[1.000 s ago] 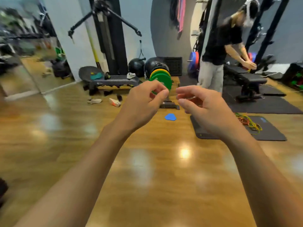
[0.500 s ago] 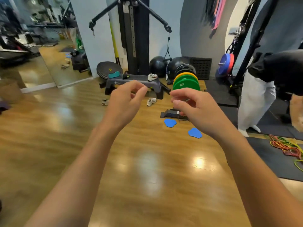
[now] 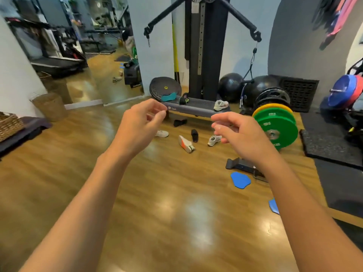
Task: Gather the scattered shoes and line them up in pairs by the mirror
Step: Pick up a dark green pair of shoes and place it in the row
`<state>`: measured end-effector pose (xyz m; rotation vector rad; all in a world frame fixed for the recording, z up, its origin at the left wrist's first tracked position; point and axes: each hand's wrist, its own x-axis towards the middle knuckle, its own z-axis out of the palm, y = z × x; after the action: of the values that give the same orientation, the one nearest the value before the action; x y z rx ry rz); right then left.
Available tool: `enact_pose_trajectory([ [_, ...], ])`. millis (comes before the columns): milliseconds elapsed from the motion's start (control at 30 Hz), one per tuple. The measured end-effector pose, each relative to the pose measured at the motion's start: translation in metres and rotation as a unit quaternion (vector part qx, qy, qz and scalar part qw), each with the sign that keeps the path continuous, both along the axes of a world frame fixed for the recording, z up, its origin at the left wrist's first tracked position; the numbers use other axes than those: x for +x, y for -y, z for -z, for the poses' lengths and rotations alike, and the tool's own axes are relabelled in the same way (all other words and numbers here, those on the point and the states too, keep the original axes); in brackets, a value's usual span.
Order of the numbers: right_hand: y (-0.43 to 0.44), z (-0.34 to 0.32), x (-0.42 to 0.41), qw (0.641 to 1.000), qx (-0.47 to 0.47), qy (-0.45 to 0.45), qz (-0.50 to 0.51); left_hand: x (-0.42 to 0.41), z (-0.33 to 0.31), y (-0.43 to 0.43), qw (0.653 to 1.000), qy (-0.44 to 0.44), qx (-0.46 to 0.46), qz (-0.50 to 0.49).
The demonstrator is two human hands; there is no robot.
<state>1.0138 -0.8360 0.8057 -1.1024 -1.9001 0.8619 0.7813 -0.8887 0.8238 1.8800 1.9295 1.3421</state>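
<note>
Your left hand (image 3: 141,122) and right hand (image 3: 242,134) hover empty, fingers loosely curled and apart. A white-and-orange sneaker (image 3: 185,144) and a black slide (image 3: 194,135) lie among scattered shoes on the wooden floor (image 3: 157,193), along the grey step platform (image 3: 196,108) front edge, right of the wall mirror (image 3: 94,71).

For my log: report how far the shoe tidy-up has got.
Done: nothing; no shoes line the mirror. In hand: nothing; left hand and right hand are empty. Left: white shoe, orange shoe, black slide and grey sneaker lie scattered on the floor, a pale sneaker on the step.
</note>
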Motion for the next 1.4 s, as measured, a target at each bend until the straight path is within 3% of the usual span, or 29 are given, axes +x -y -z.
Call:
enact_pose_trajectory([
  [500, -0.403, 0.050, -0.096, 0.996, -0.071, 0.012, 0.052, -0.078, 0.051, -0.441, 0.997, 0.016, -0.041, 0.065],
  [833, -0.675, 0.101, -0.153, 0.993, -0.116, 0.026, 0.024, -0.134, 0.114, -0.702, 0.993, 0.006, -0.118, 0.023],
  [1033, -0.815, 0.125, -0.206, 0.988, -0.151, 0.039, 0.015, -0.188, 0.135, -0.838, 0.989, 0.002, -0.151, 0.001],
  [1400, -1.031, 0.176, -0.302, 0.977, -0.199, 0.051, 0.061, -0.262, 0.193, -1.088, 0.980, 0.019, -0.188, 0.063],
])
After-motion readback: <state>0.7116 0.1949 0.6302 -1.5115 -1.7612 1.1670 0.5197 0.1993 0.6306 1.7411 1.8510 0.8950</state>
